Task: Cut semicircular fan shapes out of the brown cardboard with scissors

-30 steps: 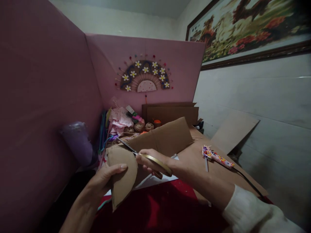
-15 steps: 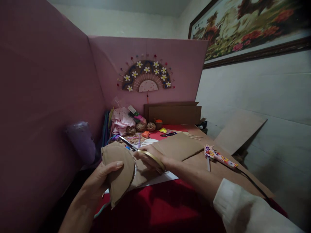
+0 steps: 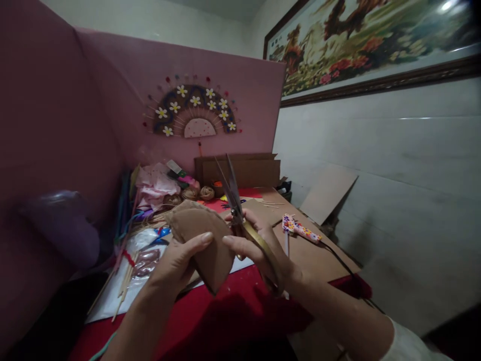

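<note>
My left hand (image 3: pixel 184 258) grips a half-round piece of brown cardboard (image 3: pixel 212 245), thumb on its face and fingers out of sight behind it. A pair of scissors (image 3: pixel 237 213) with gold handles sits in my right hand (image 3: pixel 259 245). Its blades point upward and stand slightly apart, beyond the cardboard's right side. The right thumb and fingertips are at the cardboard's right edge; whether they press on it I cannot tell.
A flower-patterned glue gun (image 3: pixel 300 229) lies on a cardboard sheet (image 3: pixel 319 260) at the right. Twine balls (image 3: pixel 206 193), pink cloth (image 3: pixel 156 183) and thin sticks (image 3: pixel 128 276) lie at the left and back. A decorated fan (image 3: pixel 195 108) hangs on the pink panel (image 3: pixel 112 90).
My view has swung to the right. The scissors have turned from pointing left to pointing up, with blades now apart. The cardboard has tilted, and my right hand has come closer beside it.
</note>
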`<state>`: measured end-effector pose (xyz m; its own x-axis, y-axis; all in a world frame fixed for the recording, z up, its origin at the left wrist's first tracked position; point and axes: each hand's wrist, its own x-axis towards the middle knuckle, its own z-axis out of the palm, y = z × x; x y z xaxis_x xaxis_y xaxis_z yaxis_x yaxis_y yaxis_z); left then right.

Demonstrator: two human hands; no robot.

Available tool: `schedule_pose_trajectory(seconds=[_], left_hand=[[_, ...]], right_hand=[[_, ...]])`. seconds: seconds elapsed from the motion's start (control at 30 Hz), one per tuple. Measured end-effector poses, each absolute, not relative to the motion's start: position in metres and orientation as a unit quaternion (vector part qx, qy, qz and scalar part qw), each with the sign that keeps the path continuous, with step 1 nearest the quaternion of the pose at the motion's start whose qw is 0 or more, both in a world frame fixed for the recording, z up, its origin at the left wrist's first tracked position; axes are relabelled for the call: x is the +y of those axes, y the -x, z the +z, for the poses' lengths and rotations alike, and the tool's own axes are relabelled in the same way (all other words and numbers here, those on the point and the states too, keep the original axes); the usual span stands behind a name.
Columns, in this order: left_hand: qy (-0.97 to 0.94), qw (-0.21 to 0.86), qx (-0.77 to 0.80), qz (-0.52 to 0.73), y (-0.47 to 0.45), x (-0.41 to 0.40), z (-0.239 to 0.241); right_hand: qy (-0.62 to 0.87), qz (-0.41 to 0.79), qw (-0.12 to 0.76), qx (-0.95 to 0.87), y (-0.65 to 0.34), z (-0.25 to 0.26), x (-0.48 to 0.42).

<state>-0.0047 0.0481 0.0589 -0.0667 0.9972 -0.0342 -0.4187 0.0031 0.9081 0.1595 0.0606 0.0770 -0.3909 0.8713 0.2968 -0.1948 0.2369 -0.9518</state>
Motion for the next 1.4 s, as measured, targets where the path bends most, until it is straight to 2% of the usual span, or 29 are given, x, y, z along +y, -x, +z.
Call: schedule_pose_trajectory(seconds=[0.23, 0.53, 0.77, 1.0, 1.4], left_hand=[[-0.296, 0.689, 0.389, 0.536, -0.026, 0.067, 0.063], [-0.298, 0.690, 0.395, 0.528, -0.026, 0.087, 0.054], [-0.289, 0.704, 0.396, 0.514, -0.004, 0.087, 0.045], [-0.331, 0.677, 0.402, 0.521, 0.007, 0.083, 0.040], [-0.353, 0.645, 0.436, 0.519, 0.008, 0.078, 0.047]], right_hand=[[0.310, 0.596, 0.515, -0.533, -0.175, 0.077, 0.074], [0.357, 0.538, 0.543, -0.536, -0.171, 0.057, 0.082], [0.326, 0.609, 0.479, -0.542, -0.186, 0.051, 0.062], [0.363, 0.626, 0.347, -0.597, -0.203, 0.040, 0.045], [0.318, 0.555, 0.344, -0.687, -0.202, 0.038, 0.047]])
